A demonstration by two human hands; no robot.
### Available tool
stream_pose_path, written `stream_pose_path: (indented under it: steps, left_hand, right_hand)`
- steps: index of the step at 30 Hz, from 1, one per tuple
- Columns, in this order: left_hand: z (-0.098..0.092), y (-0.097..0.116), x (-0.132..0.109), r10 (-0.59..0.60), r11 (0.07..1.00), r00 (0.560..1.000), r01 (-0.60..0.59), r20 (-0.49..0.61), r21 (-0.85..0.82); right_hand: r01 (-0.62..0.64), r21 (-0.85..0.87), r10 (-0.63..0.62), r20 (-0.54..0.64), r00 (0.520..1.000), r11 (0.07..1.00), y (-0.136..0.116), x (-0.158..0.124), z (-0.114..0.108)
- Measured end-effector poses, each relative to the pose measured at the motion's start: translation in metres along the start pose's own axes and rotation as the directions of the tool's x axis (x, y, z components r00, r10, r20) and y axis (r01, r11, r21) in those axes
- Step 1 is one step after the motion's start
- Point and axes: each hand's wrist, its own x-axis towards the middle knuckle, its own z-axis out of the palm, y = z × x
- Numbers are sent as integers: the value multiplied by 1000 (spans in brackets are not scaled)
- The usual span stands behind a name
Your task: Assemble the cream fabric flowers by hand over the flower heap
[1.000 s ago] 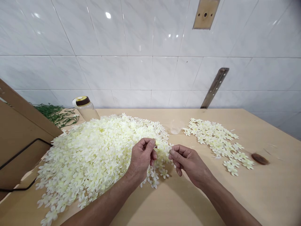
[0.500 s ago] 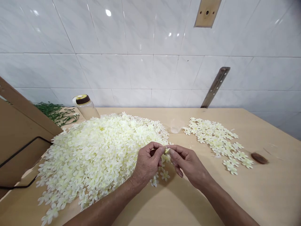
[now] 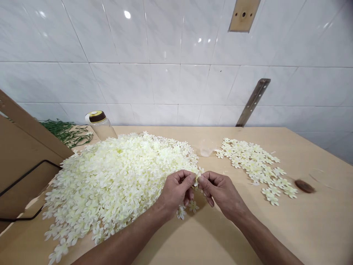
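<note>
Between my two hands is a small white-yellow artificial flower [image 3: 196,180], pinched from both sides and partly hidden by the fingertips. My left hand [image 3: 178,191] is closed on its left side, thumb against the forefinger. My right hand [image 3: 219,189] grips the other side the same way. A large heap of pale artificial flowers [image 3: 124,176] spreads to the left, right up to my left hand. Two loose flowers [image 3: 193,207] lie on the table just below my hands. A smaller, flatter group of flowers [image 3: 252,162] lies to the right.
A clear bottle [image 3: 103,127] with a brown and yellow lid stands behind the heap. Green plastic stems [image 3: 66,132] lie at the back left, beside a cardboard box [image 3: 24,165]. A brown oval object [image 3: 305,186] is at the right. A metal bracket [image 3: 253,103] leans against the tiled wall.
My fingers have shifted slightly on the flower, and its petals now show more between the fingertips. The heap and the group on the right look the same.
</note>
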Motion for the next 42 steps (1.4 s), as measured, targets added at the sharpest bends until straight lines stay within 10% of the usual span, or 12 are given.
stream_pose_path:
  steps: [25, 42]
  left_hand:
    - [-9, 15, 5, 76, 989, 982, -97, -172, -115]
    - [-9, 3, 5, 166, 983, 980, -157, -107, 91]
  right_hand:
    - [-29, 158, 34, -31, 999, 987, 1, 5, -1]
    - [19, -64, -24, -90, 996, 998, 2, 4, -3]
